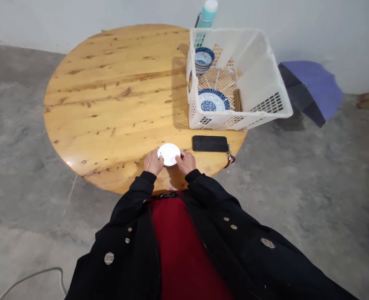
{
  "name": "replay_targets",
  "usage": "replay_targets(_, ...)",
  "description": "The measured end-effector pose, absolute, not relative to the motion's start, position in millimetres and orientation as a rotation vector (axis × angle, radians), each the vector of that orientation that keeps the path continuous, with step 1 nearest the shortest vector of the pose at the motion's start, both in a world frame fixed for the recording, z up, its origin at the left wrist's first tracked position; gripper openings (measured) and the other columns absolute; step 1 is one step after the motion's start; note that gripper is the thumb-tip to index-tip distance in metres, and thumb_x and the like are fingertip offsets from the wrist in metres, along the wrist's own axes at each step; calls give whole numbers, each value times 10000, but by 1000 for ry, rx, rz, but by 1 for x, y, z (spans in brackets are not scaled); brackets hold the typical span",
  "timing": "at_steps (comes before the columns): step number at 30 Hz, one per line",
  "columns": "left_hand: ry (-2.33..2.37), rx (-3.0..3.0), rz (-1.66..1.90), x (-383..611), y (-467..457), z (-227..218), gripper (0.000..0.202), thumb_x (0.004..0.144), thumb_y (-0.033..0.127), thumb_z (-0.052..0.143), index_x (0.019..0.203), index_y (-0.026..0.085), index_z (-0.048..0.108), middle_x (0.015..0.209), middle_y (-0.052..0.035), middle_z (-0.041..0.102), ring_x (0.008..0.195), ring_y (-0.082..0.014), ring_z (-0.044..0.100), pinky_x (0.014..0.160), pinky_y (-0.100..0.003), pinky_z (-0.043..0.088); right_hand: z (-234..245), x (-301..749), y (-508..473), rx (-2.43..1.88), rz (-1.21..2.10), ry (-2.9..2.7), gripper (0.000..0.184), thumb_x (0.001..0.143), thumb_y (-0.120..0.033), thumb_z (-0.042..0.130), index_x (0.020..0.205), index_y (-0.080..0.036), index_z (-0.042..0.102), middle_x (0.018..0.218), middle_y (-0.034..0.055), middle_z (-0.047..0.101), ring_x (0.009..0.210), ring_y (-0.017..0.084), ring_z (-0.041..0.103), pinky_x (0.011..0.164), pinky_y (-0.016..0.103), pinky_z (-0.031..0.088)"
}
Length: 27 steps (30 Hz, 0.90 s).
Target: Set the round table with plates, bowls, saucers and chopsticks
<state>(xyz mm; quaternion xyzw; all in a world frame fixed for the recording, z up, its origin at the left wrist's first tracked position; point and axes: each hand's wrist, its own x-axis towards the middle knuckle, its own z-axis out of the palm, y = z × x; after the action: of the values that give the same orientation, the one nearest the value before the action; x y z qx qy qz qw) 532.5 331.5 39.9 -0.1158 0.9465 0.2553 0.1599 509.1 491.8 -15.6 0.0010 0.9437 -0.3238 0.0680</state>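
Note:
Near the front edge of the round wooden table (109, 104), I hold a small white disc (168, 153) with a smooth top. What kind of thing it is I cannot make out; a small dark mark shows at its left side. My left hand (154, 161) grips its left rim, thumb on top and fingers curled beneath. At the opposite rim my right hand (186, 161) pinches it in the same way. The disc's underside is hidden. Just right of my right hand lies a black smartphone (209, 143) with a cord strap (230, 158).
A white plastic basket (237, 118) stands at the table's right, holding stacked blue-and-white bowls (204, 58), plates (215, 100) and brown sticks (237, 100). Behind it is a turquoise bottle (207, 16). An open purple umbrella (315, 83) rests on the floor. A cable (43, 271) lies lower left.

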Motion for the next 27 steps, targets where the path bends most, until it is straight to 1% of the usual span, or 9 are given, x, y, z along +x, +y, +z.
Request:
replay_targets(3, 2700, -356, 697, 531, 335, 39, 414, 949, 255, 437, 1330, 168, 574, 1269, -173, 659, 1220, -317, 592, 979, -418, 477, -18, 510, 492, -59, -953, 2863, 254, 796, -289, 451, 888, -162, 651, 822, 133, 638, 838, 275, 522, 769, 363, 440)
replay_targets(6, 2693, -362, 671, 530, 338, 39, 433, 944, 248, 445, 1356, 183, 564, 1256, -164, 662, 1225, -319, 585, 976, -412, 479, -21, 510, 494, -108, -927, 2844, 318, 812, -273, 448, 1024, -139, 643, 915, 162, 648, 925, 313, 531, 830, 401, 450)
replay_targets(14, 2664, -440, 614, 532, 344, 34, 445, 943, 267, 449, 1366, 183, 562, 1216, -181, 638, 1155, -328, 607, 965, -419, 480, -23, 510, 504, -191, -876, 2812, 327, 842, -283, 463, 1065, -120, 639, 945, 173, 606, 1014, 335, 523, 871, 428, 466)
replay_targets(17, 2663, -451, 650, 531, 340, 31, 431, 948, 328, 467, 1341, 190, 579, 1209, -174, 645, 1180, -327, 597, 962, -411, 487, -23, 510, 505, -159, -921, 2794, 404, 880, -364, 487, 1157, -107, 629, 1042, 190, 616, 1040, 327, 543, 891, 425, 478)
replay_targets(19, 2654, -394, 772, 530, 336, 28, 417, 965, 368, 449, 1304, 177, 599, 1186, -157, 676, 1177, -305, 604, 970, -392, 491, -23, 508, 504, -137, -1013, 2776, 453, 886, -407, 504, 1204, -105, 618, 1087, 189, 639, 1045, 314, 563, 904, 418, 483)
replay_targets(20, 2643, -363, 845, 529, 334, 27, 406, 974, 365, 429, 1277, 166, 611, 1163, -146, 696, 1156, -287, 618, 970, -379, 495, -24, 507, 503, -125, -1067, 2745, 437, 885, -405, 505, 1185, -112, 629, 1075, 177, 659, 1024, 302, 578, 894, 407, 488)
replay_targets(22, 2616, -330, 965, 526, 330, 25, 382, 979, 322, 391, 1213, 146, 637, 1099, -126, 732, 1070, -249, 659, 947, -352, 513, -22, 505, 500, -93, -1174, 2643, 339, 872, -365, 503, 1067, -141, 666, 982, 131, 701, 919, 268, 609, 830, 371, 502)
replay_targets(25, 2634, -368, 995, 519, 325, 26, 365, 955, 311, 404, 1167, 146, 652, 1009, -115, 754, 990, -245, 690, 876, -344, 548, -17, 503, 492, -44, -1319, 2550, 196, 806, -282, 544, 893, -179, 686, 832, 71, 717, 772, 223, 611, 719, 313, 494)
replay_targets(27, 2653, -357, 990, 516, 323, 28, 344, 939, 314, 423, 1130, 162, 666, 947, -107, 757, 955, -257, 702, 831, -351, 564, -12, 503, 488, -15, -1396, 2594, 132, 756, -228, 573, 805, -181, 686, 756, 60, 707, 712, 211, 604, 667, 293, 476)
